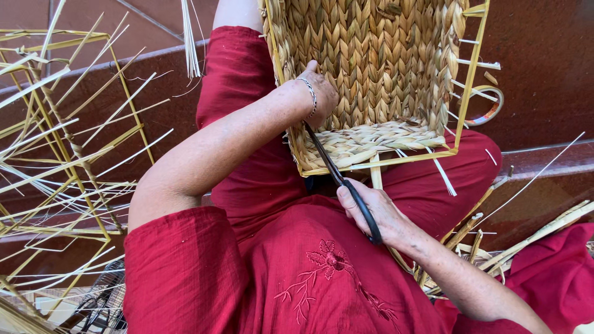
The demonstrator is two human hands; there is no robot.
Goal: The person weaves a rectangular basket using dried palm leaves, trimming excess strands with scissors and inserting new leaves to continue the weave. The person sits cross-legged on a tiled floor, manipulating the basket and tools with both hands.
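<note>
Head view: woven basket (371, 68) w/ yellow wire frame lay tilted on the person's lap, over red clothing (297, 272). Left hand (318, 93), bracelet at the wrist, pressed against the basket's woven wall near its lower left corner; fingers hidden, so can't tell how far they curled. Right hand (374, 213) was closed around the black handles of scissors (340, 179), blades pointing up-left to the basket's lower edge, just beside the left hand. Bare yellow wire frames w/ loose straw strips (68, 148) stood at left; more reeds (526, 241) lay at right on the brown floor.
</note>
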